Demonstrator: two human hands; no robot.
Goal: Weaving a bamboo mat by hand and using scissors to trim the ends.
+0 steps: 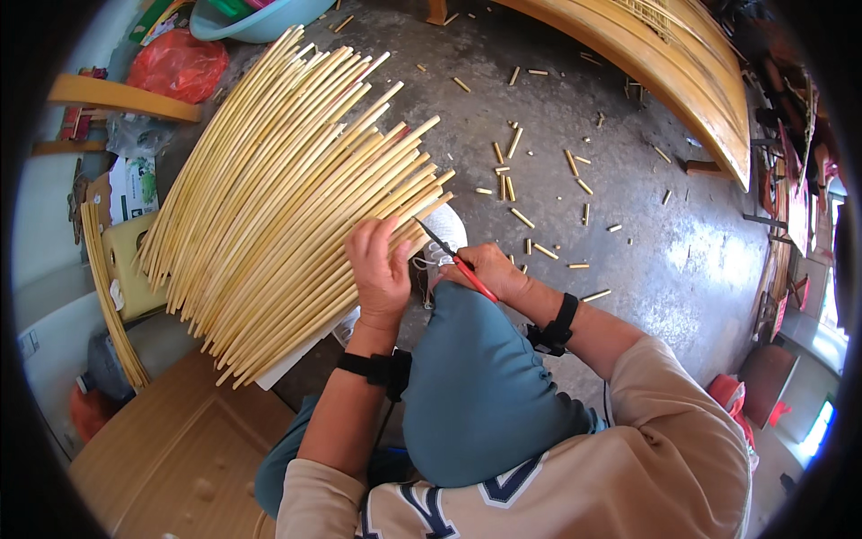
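Observation:
A wide pile of long, pale yellow cane-like sticks (260,207) fans out on my left. My left hand (379,269) is at the pile's right side, with its fingers bent around a stick (417,235) near that stick's end. In my right hand (492,269), above my knee, are red-handled snips (473,278) with narrow dark blades. The blade tips point up and left, close to the stick ends by my left fingers. Part of the snips' handles is hidden in my right palm. A white shoe (444,229) shows just behind the blades.
Short cut pieces of stick (523,218) lie scattered over the grey floor (646,260). A curved wooden bench (664,81) stands at the far right. A red plastic bag (180,65) and a light blue basin (260,22) are at the far left. A brown wooden panel (180,449) is near left.

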